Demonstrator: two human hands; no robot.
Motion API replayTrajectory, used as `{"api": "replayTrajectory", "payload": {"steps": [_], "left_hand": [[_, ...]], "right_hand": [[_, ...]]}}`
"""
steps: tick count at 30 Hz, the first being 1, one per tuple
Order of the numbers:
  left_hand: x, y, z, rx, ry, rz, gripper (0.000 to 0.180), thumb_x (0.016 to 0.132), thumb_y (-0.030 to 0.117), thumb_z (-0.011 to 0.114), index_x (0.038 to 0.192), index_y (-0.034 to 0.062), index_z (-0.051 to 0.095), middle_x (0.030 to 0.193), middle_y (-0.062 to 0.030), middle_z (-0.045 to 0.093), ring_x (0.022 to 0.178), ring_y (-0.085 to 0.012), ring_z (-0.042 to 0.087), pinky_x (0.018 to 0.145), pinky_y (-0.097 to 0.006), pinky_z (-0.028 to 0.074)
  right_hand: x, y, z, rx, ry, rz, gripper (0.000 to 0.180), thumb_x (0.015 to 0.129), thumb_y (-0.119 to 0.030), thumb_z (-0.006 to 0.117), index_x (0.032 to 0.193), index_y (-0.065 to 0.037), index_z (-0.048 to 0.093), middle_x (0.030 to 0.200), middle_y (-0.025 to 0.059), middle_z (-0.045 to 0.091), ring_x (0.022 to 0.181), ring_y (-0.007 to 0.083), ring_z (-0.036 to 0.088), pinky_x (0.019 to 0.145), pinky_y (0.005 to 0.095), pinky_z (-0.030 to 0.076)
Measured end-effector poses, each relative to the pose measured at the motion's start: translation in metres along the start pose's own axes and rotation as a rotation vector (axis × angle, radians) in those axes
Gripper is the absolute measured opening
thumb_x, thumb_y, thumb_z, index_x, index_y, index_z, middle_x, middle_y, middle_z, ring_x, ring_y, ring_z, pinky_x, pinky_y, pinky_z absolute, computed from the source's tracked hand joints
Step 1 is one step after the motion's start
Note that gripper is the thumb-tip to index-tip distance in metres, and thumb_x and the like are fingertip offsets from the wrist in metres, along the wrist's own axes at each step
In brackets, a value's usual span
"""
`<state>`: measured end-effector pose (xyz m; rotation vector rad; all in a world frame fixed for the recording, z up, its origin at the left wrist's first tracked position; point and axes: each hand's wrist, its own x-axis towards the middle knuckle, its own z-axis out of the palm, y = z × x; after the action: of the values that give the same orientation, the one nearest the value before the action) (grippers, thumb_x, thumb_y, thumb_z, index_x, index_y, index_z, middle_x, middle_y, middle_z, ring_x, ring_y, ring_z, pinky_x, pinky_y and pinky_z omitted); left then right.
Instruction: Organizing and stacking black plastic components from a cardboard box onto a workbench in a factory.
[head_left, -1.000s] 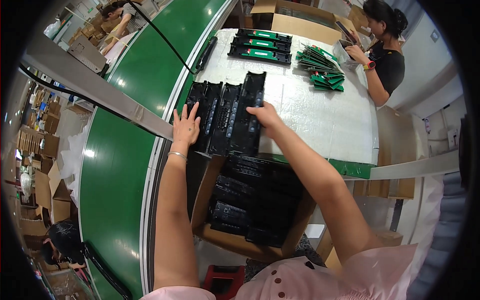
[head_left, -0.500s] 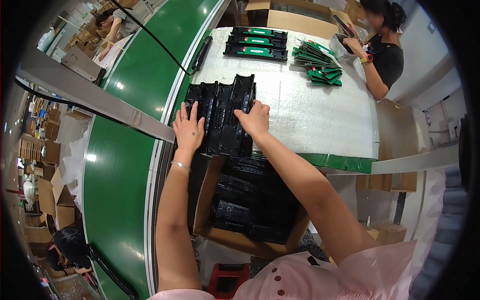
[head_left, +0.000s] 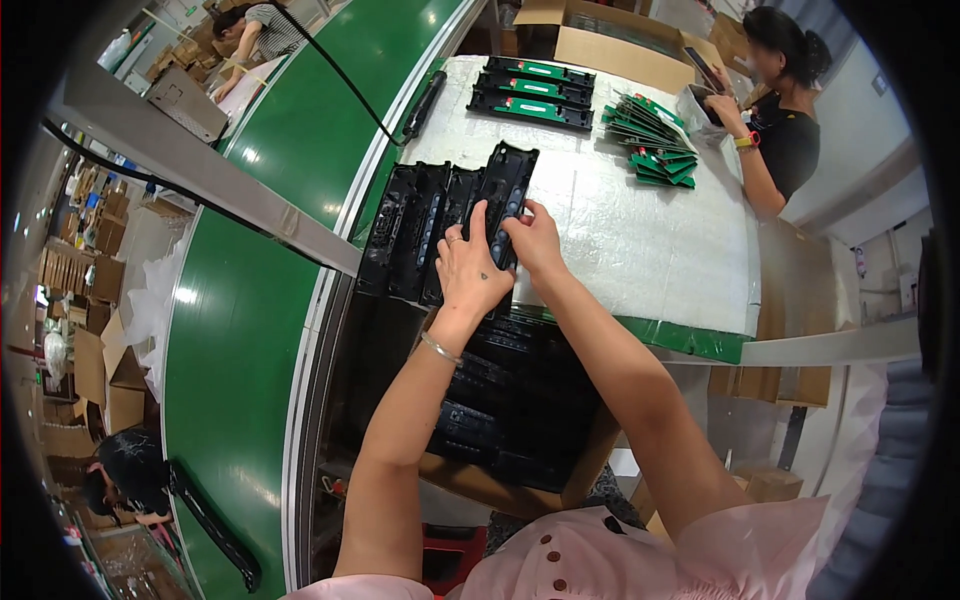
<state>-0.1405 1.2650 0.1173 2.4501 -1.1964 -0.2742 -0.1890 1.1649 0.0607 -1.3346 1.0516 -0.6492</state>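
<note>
Several long black plastic housings (head_left: 395,225) lie side by side at the near left corner of the white-covered table. The rightmost black plastic housing (head_left: 513,175) is tilted and reaches farther back than the others. My right hand (head_left: 538,243) pinches its right edge between thumb and fingers. Over the same housing's near part is my left hand (head_left: 474,272), index finger pointing along it and thumb at the right edge; the palm hides what lies below. At the back, three black housings fitted with green circuit boards (head_left: 533,88) rest in a row.
A fanned pile of green circuit boards (head_left: 650,140) lies back right. A dark hand tool (head_left: 425,105) rests by the green conveyor (head_left: 240,380). Below my arms stands a carton (head_left: 480,485) of black parts. A co-worker (head_left: 785,130) holds a phone at the far right.
My left hand has moved right, from the left housings onto the rightmost one. That housing has turned slightly, its far end leaning right. My right hand stays at its right edge.
</note>
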Motion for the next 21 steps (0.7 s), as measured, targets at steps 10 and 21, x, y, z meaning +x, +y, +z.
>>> {"api": "replayTrajectory", "payload": {"steps": [10,21], "left_hand": [[0.017,-0.094,-0.059,0.152,0.224,-0.061,0.077,0.058,0.016,0.069,0.13,0.0178,0.04,0.117,-0.0204,0.049,0.105,-0.0407,0.047,0.09,-0.046,0.042],[0.025,-0.124,-0.043,0.252,0.133,-0.137,0.071,0.072,0.026,0.068,0.134,0.0129,0.037,0.121,-0.0233,0.046,0.108,-0.0396,0.048,0.09,-0.048,0.04]], "right_hand": [[-0.04,-0.032,-0.025,0.031,-0.336,-0.09,0.058,0.081,-0.023,0.063,0.13,-0.003,0.04,0.123,0.0126,0.049,0.098,0.0187,0.054,0.077,0.0291,0.046],[-0.087,0.028,-0.073,0.024,-0.437,0.153,0.032,0.081,-0.015,0.06,0.11,-0.001,0.057,0.095,0.0051,0.061,0.078,0.0115,0.056,0.067,0.0247,0.046]]}}
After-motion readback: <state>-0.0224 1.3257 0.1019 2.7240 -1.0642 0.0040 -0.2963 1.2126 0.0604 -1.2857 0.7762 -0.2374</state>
